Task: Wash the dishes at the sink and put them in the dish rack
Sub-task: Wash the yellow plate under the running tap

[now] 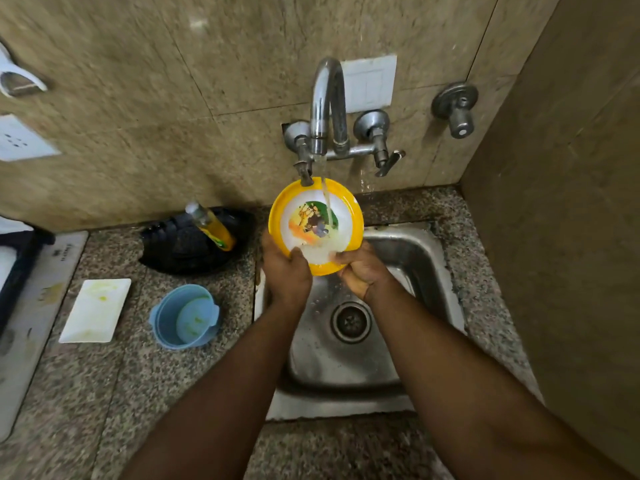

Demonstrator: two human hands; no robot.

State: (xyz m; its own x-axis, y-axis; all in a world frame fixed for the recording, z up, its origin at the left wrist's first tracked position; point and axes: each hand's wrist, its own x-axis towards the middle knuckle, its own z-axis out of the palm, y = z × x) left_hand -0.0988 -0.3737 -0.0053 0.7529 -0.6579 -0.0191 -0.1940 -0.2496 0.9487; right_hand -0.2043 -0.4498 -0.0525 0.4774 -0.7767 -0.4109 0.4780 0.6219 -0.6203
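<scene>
Plate: a round yellow-rimmed plastic plate with a white centre and a cartoon print (316,223) is held over the back edge of the steel sink basin (408,258), tilted so its face is turned up toward the camera, its far rim just under the curved chrome tap (327,105).
Water: the stream from the tap lands on the printed centre and pools white at the plate's near rim.
Left hand: the left hand (286,271) grips the near-left rim, thumb over the face, fingers curled behind.
Right hand: the right hand (360,270) pinches the near-right rim, its thumb lying on the wet face.
Key relation: both hands sit at the plate's near edge, on the side away from the tap, about equally close; the plate extends from them toward the tap.
Step, as I judge: rinsing the face; the back is probably yet to be turned to the stream.
Left of the tap: a black plastic basket (187,242) holding a yellow soap bottle (211,225), then a pale blue plastic mug (185,317) and a white rectangular dish (95,310), both smeared, on the speckled stone counter (138,375).
Rack: which object is the dish rack I cannot tell.
</scene>
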